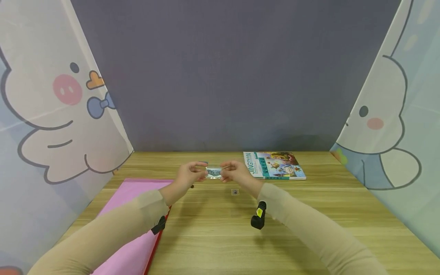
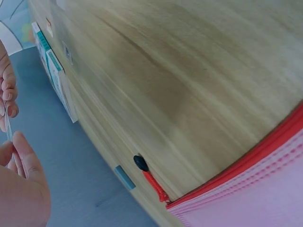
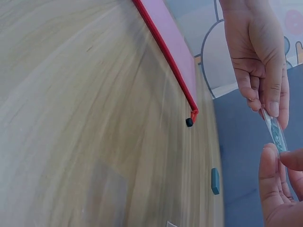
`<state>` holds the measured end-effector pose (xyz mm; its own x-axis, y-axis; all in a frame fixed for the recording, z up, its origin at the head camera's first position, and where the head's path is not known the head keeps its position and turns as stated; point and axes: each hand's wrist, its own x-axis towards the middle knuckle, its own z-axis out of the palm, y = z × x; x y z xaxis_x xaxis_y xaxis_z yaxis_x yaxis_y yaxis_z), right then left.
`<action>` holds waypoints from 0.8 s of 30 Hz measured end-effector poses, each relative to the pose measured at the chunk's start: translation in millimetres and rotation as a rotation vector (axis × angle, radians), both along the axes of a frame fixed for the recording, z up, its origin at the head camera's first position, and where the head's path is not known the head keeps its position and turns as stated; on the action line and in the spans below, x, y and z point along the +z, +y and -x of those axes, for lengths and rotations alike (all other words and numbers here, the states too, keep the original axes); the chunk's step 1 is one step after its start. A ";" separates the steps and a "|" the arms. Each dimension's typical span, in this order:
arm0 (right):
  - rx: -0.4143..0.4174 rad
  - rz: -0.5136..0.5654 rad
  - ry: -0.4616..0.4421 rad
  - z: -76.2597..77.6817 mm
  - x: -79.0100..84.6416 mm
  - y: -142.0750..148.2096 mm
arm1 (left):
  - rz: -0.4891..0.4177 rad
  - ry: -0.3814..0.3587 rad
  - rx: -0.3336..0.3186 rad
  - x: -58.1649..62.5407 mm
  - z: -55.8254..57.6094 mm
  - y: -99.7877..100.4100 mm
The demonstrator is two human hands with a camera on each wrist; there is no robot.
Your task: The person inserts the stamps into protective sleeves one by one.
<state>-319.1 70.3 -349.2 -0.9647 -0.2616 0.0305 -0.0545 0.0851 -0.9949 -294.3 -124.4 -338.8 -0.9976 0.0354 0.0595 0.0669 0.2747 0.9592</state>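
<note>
A small, clear plastic piece with dark teal printing is stretched level between both hands above the table. My left hand pinches one end between thumb and fingers, while my right hand pinches the other. In the right wrist view the printed piece appears nearly edge-on, thin and flat, its ends covered by fingertips. The left wrist view catches only a sliver of it between the left hand and the right hand. Its exact kind is unclear.
A pink zip pouch with red edging lies at left, its black-tipped zipper pull sticking out. At the back right lies an illustrated book. A small blue block sits near the back edge. A small square printed label lies mid-table.
</note>
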 end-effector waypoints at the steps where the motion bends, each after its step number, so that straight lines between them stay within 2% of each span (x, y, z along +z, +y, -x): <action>1: 0.004 0.000 -0.002 0.4 -1.5 -0.8 | -0.003 -0.004 0.003 -1.0 -0.1 -0.4; 8: 0.027 0.021 -0.020 -1.4 -10.7 -7.6 | 0.018 -0.020 0.025 -12.1 -0.9 -4.4; 15: 0.051 -0.080 -0.034 -6.1 -20.1 -13.1 | 0.041 -0.053 0.012 -24.4 -1.7 -7.6; 24: 0.075 -0.107 -0.019 -7.8 -32.9 -15.5 | 0.064 -0.067 0.031 -35.0 -1.5 -9.8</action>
<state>-311.3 54.8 -382.2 -0.9424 -0.3338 -0.0195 -0.0459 0.1870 -0.9813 -292.8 -134.2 -373.9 -0.9999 0.0062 -0.0093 -0.0067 0.3362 0.9418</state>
